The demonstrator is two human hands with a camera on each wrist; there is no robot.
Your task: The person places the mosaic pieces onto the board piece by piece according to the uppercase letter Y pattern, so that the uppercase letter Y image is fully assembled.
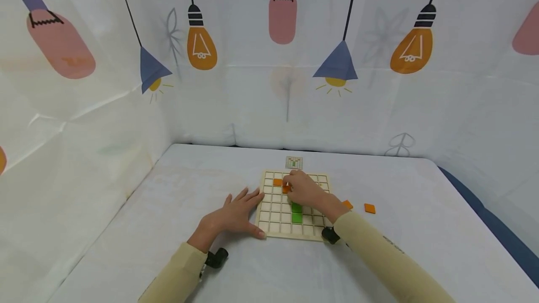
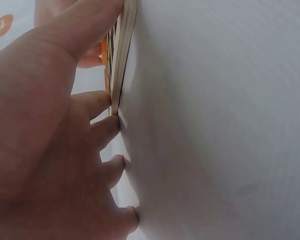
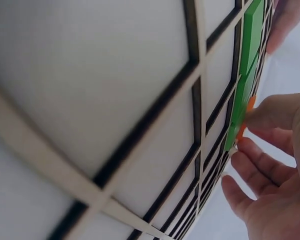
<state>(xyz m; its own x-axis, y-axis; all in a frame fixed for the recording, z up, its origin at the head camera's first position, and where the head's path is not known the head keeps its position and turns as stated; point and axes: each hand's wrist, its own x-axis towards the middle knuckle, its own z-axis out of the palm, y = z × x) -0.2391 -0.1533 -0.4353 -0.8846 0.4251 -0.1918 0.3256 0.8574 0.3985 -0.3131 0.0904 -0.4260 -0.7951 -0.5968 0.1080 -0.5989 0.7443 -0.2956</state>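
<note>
A pale wooden grid board [image 1: 275, 229] lies on the table. Spread fingers of my left hand [image 1: 233, 214] rest at its left edge, with the thumb near the lower left corner; the left wrist view shows fingertips touching the board's side. Over the upper middle of the grid, my right hand [image 1: 306, 190] pinches an orange square tile [image 3: 246, 119] between thumb and fingers, low at the cells. Another orange tile [image 1: 278, 182] sits in a cell to the left. Green tiles [image 1: 296, 218] fill cells in a column below the right hand, which partly hides them.
Two loose orange tiles lie right of the board: one [image 1: 369, 208] in full view, the other [image 1: 347, 204] beside the right forearm. A small pattern card [image 1: 294, 162] lies behind the board. White sheeting [image 1: 252, 106] printed with lamps hangs around the white table [image 1: 202, 167].
</note>
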